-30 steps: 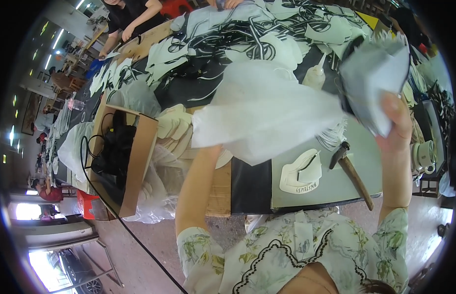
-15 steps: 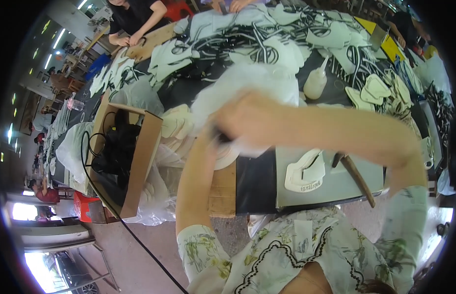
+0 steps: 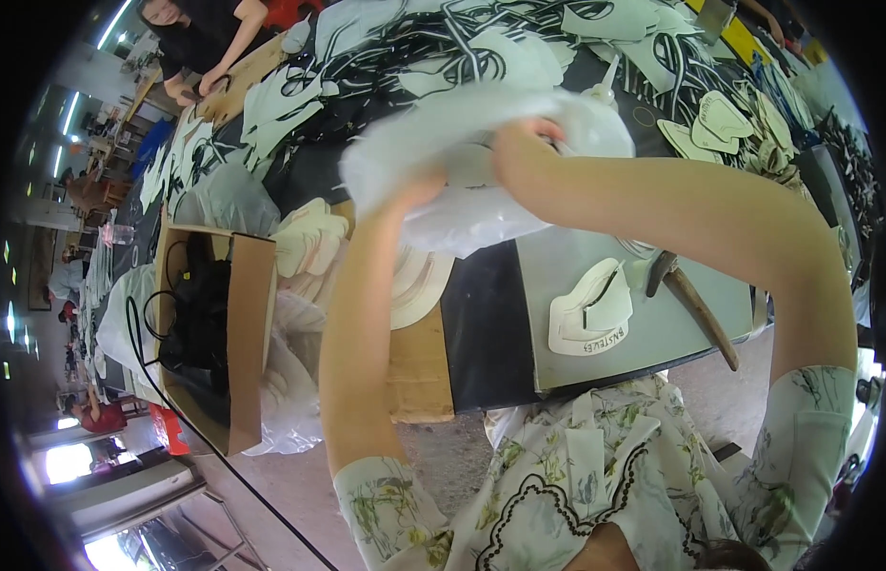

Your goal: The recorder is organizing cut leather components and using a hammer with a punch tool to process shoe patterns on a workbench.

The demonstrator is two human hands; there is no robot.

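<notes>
A large translucent white plastic bag [image 3: 481, 224] is spread in the air over the table, its mouth apart and facing me. My left hand [image 3: 421, 187] is at the near left part of the rim, smeared by motion, and seems to grip the film. At the rim's right side my right hand [image 3: 530, 150] has its fingers curled on the bag. Below them, on a grey board [image 3: 567, 271], lies a white shaped piece [image 3: 592, 309] with a dark slit and handwriting. Beside it a hammer [image 3: 695, 309] with a wooden handle rests across the board.
An open cardboard box [image 3: 249, 343] with black items stands left, near stacked cream pieces [image 3: 309, 238]. Heaps of white pieces with black straps [image 3: 452, 48] cover the far table. A squeeze bottle [image 3: 605, 90] is partly behind the bag. A co-worker [image 3: 209, 48] sits at far left.
My hands, close together before, have moved apart. The bag has spread wide between them. My view has shifted slightly, and the squeeze bottle is now mostly covered by the bag.
</notes>
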